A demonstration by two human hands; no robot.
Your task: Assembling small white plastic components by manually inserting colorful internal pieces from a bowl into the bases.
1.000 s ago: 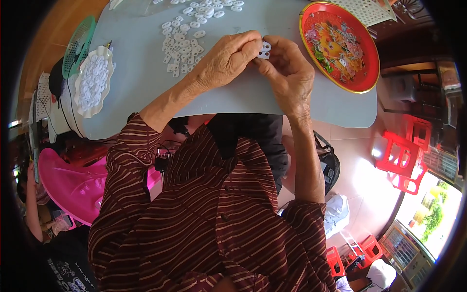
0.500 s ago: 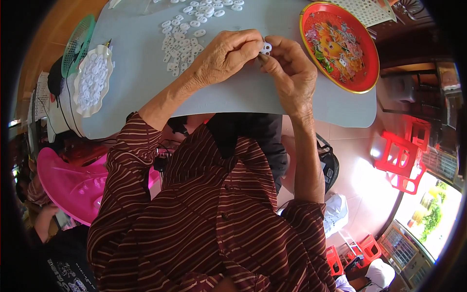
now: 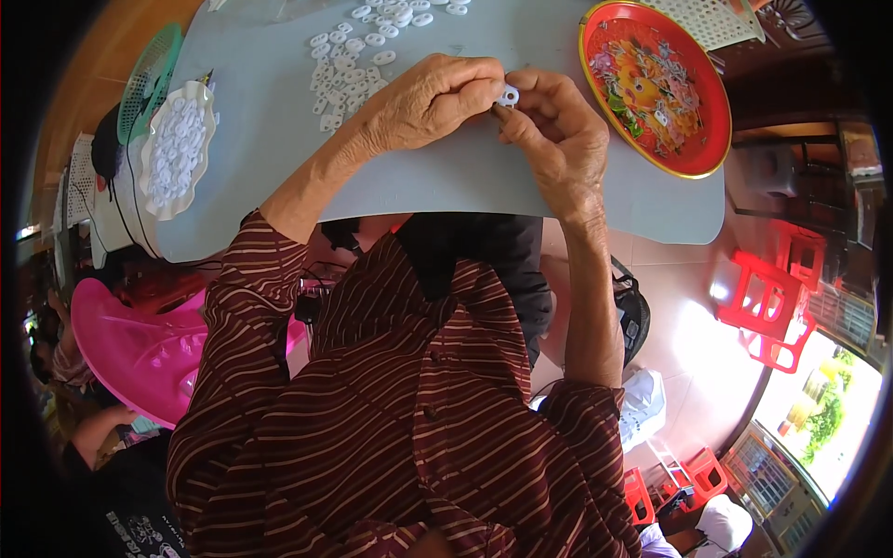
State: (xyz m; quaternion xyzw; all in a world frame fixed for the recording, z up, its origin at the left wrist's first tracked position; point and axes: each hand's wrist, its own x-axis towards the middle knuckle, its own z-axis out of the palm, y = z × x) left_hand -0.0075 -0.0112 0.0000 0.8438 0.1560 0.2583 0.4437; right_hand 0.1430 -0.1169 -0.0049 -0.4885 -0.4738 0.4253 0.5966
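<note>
My left hand (image 3: 423, 100) and my right hand (image 3: 553, 130) meet above the pale grey table (image 3: 279, 121), fingertips pinched together on one small white plastic ring piece (image 3: 508, 95). A loose heap of the same white ring pieces (image 3: 349, 70) lies on the table just left of my left hand. Part of the held piece is hidden by my fingers.
A red round tray (image 3: 688, 139) with a colourful pattern and a few small pieces sits to the right. A white scalloped bowl (image 3: 177, 149) full of white pieces stands at the left, with a green basket (image 3: 149, 79) behind it. Red stools (image 3: 772, 307) and a pink basin (image 3: 139, 353) are on the floor.
Both hands have stayed together over the table, turning the white piece slightly between the fingertips. The view has shifted a little.
</note>
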